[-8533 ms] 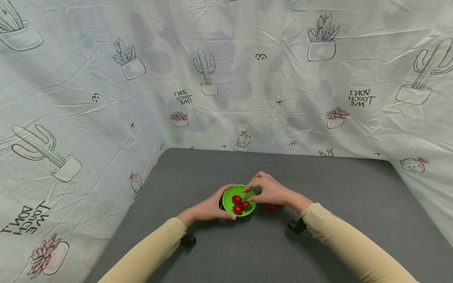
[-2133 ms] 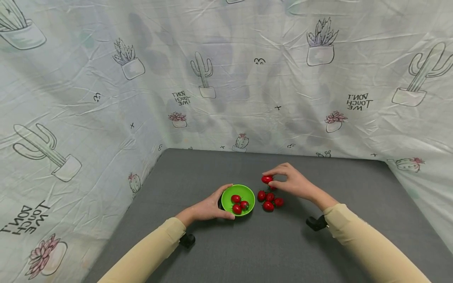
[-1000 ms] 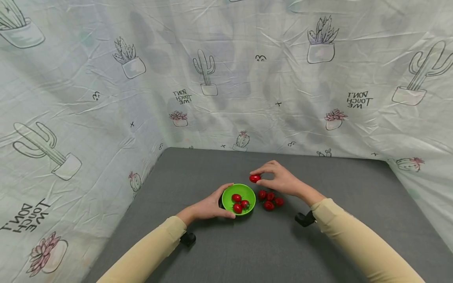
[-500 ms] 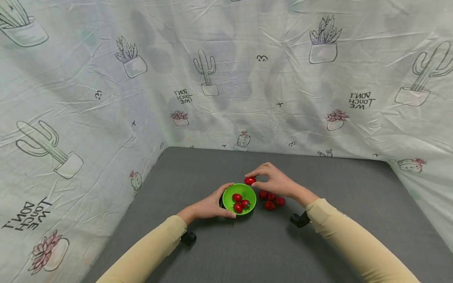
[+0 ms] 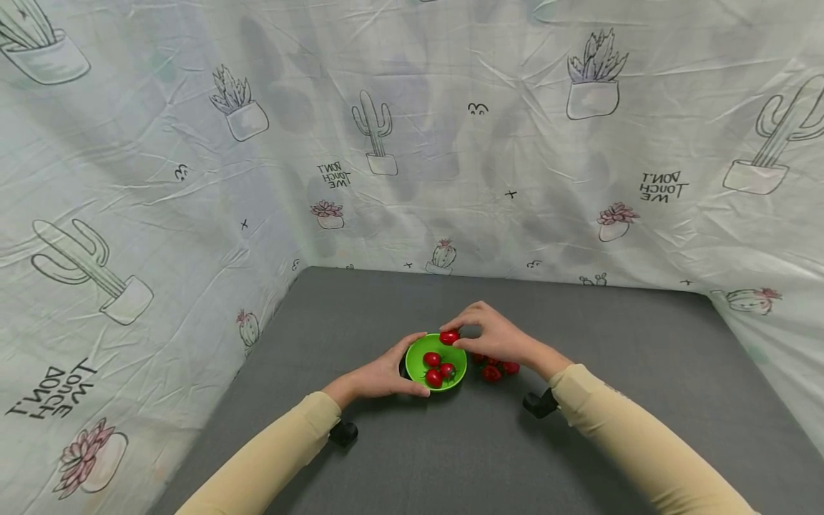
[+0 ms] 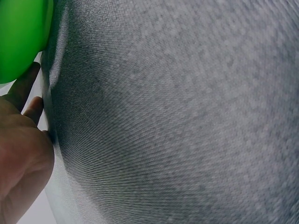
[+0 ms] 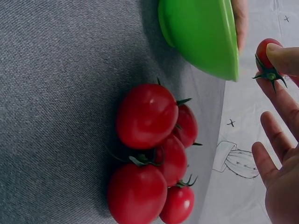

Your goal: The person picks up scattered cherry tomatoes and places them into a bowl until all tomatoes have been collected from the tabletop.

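A green bowl [image 5: 416, 356] stands on the table with three cherry tomatoes [image 5: 434, 378] in it. My left hand [image 5: 378, 375] grips its left side, thumb at the near rim and fingers at the far rim; the left wrist view catches only part of this hand and of the bowl's outer wall. Between thumb and fingertip, my right hand [image 5: 497, 337] pinches a red cherry tomato [image 7: 264, 55] with a green calyx, over the bowl's far right rim. Beneath that hand, several more cherry tomatoes [image 7: 147, 116] lie clustered just right of the bowl, partly hidden in the head view.
The dark grey tabletop [image 5: 425, 458] spreads around the bowl and hands. Behind it and on both sides hangs a pale cloth [image 5: 450, 157] printed with potted plants. Black wrist-worn devices [image 5: 539, 404] sit under both forearms.
My right hand picked up a tomato behind the cluster and carried it left, then down toward me, to the bowl's far rim. My left hand stays on the bowl.
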Demonstrator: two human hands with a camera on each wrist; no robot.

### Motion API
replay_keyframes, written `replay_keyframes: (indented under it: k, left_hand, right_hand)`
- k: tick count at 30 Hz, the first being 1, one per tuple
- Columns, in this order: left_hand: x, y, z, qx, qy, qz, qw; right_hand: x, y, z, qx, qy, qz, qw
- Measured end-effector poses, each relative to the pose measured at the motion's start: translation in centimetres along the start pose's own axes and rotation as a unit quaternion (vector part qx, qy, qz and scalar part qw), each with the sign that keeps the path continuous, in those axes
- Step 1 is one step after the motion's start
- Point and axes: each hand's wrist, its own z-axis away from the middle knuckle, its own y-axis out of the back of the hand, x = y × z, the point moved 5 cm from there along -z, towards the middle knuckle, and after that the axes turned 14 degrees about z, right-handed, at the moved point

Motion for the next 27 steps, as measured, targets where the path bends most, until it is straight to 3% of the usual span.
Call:
replay_keyframes:
  k: [10, 27]
  left_hand:
    - [0.13, -0.11, -0.01, -0.001, 0.006, 0.007, 1.0000]
    - [0.21, -0.04, -0.10, 0.001, 0.006, 0.005, 1.0000]
  right_hand:
    - [0.18, -0.66, -0.12, -0.016, -0.004, 0.012, 1.000]
    - [-0.03, -0.81, -0.23, -0.009, 0.025, 0.040, 0.999]
